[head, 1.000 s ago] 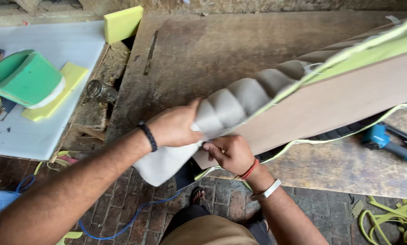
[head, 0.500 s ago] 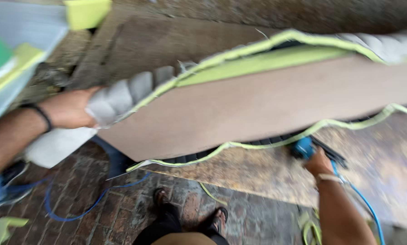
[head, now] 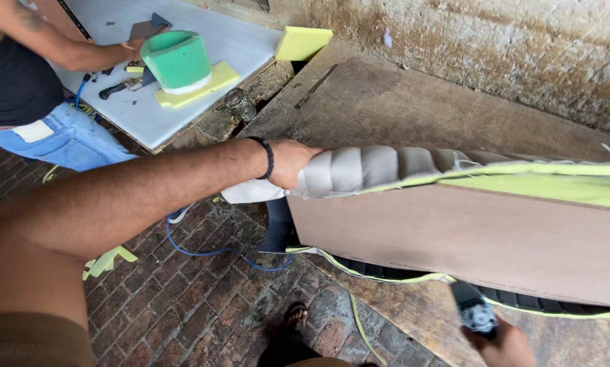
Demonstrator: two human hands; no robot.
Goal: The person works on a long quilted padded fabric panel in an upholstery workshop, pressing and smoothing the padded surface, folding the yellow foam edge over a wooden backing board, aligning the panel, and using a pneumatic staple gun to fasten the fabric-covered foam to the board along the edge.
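We had the left hand (head: 288, 163) clamped on the end of the grey quilted cover (head: 373, 168) at mid-frame, where it wrapped the top edge of the plywood panel (head: 468, 234). That forearm ran long and straight from the lower left. The right hand (head: 502, 346), bottom right, was wrapped around a pneumatic stapler (head: 473, 314). We judged the risk plain: slacken that pull and the fabric could wrinkle or slip off the green foam (head: 563, 190). A co-worker's hand (head: 133, 47) worked at the white tabletop (head: 237, 41), upper left.
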